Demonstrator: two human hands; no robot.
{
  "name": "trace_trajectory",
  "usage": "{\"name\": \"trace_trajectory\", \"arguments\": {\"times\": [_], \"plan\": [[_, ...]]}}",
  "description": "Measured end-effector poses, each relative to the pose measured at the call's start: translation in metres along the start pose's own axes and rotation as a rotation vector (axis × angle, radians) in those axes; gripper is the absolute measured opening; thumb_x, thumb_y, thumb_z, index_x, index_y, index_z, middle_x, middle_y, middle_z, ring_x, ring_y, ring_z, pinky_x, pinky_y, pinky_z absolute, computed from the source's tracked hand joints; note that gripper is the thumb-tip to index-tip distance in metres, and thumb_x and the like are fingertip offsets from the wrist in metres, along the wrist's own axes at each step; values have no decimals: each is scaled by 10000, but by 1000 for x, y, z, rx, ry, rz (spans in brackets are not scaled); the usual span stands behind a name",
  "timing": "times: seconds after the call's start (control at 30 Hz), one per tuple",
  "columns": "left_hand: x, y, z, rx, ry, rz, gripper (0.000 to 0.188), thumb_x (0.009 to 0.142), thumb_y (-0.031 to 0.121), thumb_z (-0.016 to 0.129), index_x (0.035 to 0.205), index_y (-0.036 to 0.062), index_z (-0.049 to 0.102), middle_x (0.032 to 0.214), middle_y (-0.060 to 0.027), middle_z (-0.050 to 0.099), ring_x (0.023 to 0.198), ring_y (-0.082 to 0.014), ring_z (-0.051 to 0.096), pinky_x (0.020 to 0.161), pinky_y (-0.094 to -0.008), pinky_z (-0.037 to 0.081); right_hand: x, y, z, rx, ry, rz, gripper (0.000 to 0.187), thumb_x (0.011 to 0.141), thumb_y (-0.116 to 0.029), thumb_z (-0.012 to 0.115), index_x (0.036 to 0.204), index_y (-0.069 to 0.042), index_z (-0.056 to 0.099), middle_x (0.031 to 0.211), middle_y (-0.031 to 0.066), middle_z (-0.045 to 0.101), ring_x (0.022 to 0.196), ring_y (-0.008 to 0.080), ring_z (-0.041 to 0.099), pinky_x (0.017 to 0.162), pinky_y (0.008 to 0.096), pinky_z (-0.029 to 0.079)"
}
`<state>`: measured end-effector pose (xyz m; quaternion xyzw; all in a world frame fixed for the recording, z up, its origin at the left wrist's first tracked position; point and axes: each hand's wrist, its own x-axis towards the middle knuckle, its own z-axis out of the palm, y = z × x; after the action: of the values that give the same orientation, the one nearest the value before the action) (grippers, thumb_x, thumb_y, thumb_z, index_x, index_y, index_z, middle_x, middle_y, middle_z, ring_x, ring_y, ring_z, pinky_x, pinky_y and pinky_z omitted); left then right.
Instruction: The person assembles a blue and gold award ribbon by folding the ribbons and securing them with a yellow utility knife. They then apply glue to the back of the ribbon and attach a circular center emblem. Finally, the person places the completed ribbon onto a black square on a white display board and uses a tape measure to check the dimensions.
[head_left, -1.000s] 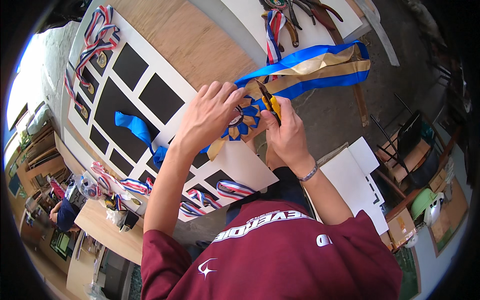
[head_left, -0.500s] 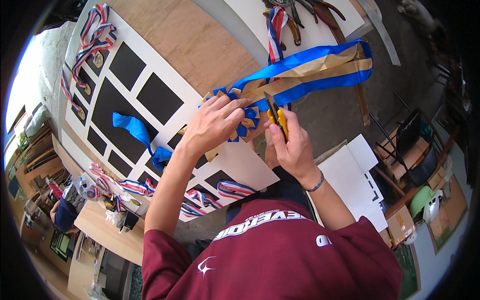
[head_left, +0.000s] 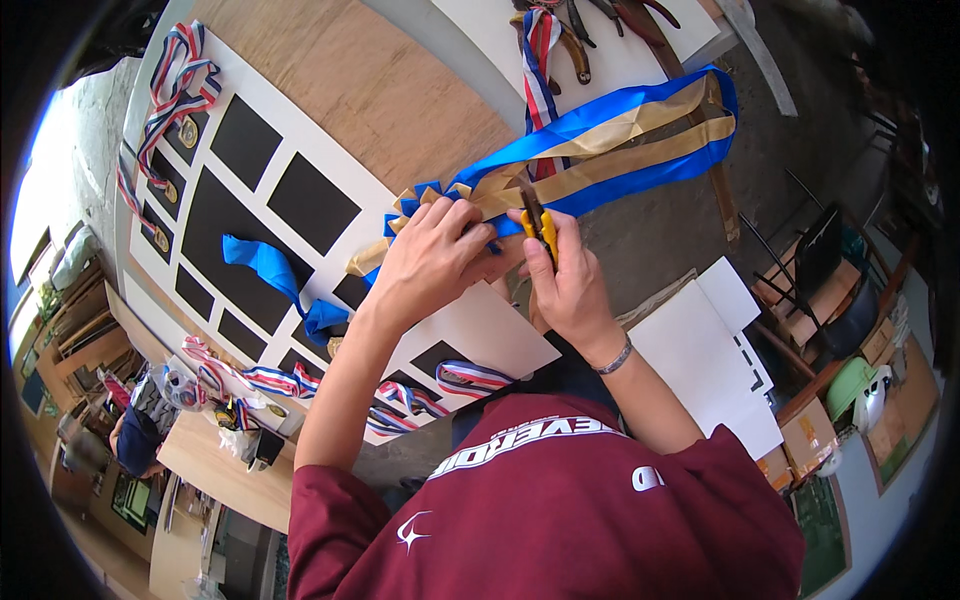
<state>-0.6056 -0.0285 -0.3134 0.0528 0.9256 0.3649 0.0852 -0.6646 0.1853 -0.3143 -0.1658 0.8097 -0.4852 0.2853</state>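
My left hand (head_left: 432, 250) is closed on a pleated blue and gold ribbon rosette (head_left: 428, 196), its fingers covering most of the folds. Long blue and gold ribbon tails (head_left: 640, 122) stretch from the rosette to the far right. Wrapped round yellow-handled pliers (head_left: 541, 228), my right hand (head_left: 572, 290) is just right of the rosette. The dark jaws point away from me, near the ribbon; whether they touch it I cannot tell. A blue satin ribbon (head_left: 270, 262) with a medal lies on the white board (head_left: 392, 190) left of my left hand.
Medals on striped ribbons (head_left: 185, 90) lie at the board's far left, and more striped ribbons (head_left: 470, 377) at its near edge. Several hand tools (head_left: 574, 45) rest on a white surface at the back. White sheets (head_left: 690, 360) are at right; a person (head_left: 135, 440) is at lower left.
My right hand and the pliers have shifted slightly left, toward the rosette. The rosette has turned and moved a little left under my left hand, and a gold tail now shows to its left.
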Motion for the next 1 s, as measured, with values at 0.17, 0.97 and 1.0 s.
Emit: {"name": "trace_trajectory", "arguments": {"times": [0.17,0.97,1.0], "plan": [[-5,-6,0,-83,56,-13,208,842,111,846,973,41,699,1188,-131,626,1070,-299,652,916,-421,543,2,-2,2,-158,33,-233,388,1042,-144,661,1373,23,545,1143,227,692,1047,418,691,909,489,549],[-22,-23,19,59,229,84,207,790,145,872,915,106,711,1338,-78,656,1102,-329,602,977,-451,487,-14,-27,27,-547,-146,58,300,1038,-161,640,1256,1,513,952,246,715,751,464,726,614,541,594],[-20,-23,17,70,203,79,209,788,144,871,898,105,697,1366,-75,652,1111,-327,601,980,-456,487,-14,-28,27,-560,-157,73,296,1041,-163,636,1254,2,512,960,249,715,754,464,727,615,541,595]]}}
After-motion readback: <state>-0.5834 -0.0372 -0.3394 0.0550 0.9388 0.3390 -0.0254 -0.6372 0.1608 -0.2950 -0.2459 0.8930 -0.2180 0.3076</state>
